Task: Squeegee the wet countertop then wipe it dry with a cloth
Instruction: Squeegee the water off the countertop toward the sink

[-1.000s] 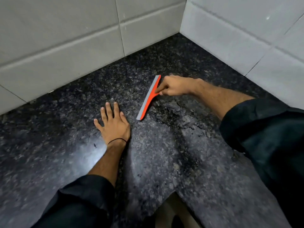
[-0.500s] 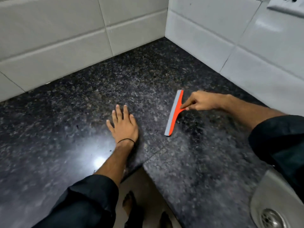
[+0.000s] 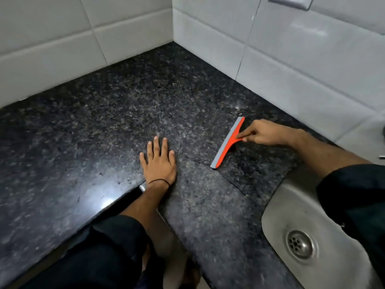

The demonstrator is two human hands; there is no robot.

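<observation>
An orange squeegee (image 3: 227, 142) with a grey rubber blade rests edge-down on the dark speckled granite countertop (image 3: 116, 113), right of centre. My right hand (image 3: 264, 133) is shut on its short orange handle, reaching in from the right. A darker wet patch (image 3: 252, 163) lies on the stone to the right of the blade. My left hand (image 3: 159, 161) lies flat on the counter with fingers spread, left of the squeegee, a thin black band at its wrist. No cloth is in view.
White tiled walls meet in a corner (image 3: 173, 38) at the back. A steel sink (image 3: 295, 230) with a round drain (image 3: 300, 245) is set in the counter at the lower right. The counter's inner front edge (image 3: 116, 203) runs under my left forearm.
My right hand has dragged the squeegee to the right across the counter, toward the sink. The view has swung right, bringing the sink into sight. My left hand stays flat.
</observation>
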